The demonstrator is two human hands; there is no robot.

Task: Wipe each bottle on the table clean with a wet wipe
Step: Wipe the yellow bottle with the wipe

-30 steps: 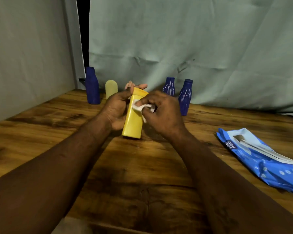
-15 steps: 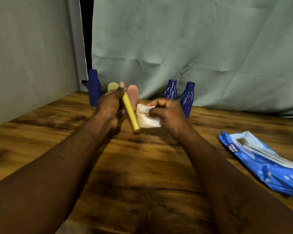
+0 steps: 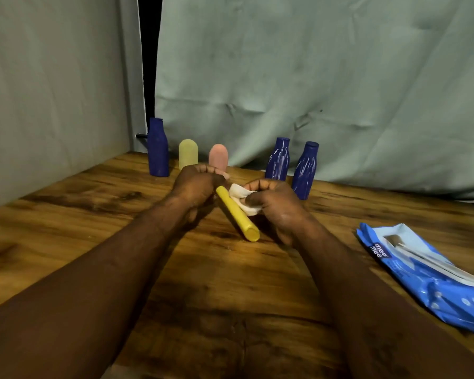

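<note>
The right hand (image 3: 274, 206) pinches the wet wipe (image 3: 240, 198) against the yellow bottle (image 3: 237, 214). The left hand (image 3: 196, 184) grips the bottle's top, tilting it, apparently just above the counter (image 3: 230, 283). Best to slide the wipe toward the base, turning the bottle between strokes.

Just one cam, on my head, looking forward and down, close over the table (image 3: 225, 291), cloth backdrop (image 3: 312, 77) up top.

glossy blue plastic bottles (image 3: 277, 160), matt yellow bottle (image 3: 237, 212), grainy wood table (image 3: 66, 214) (creased cloth backdrop (image 3: 312, 77))
</note>
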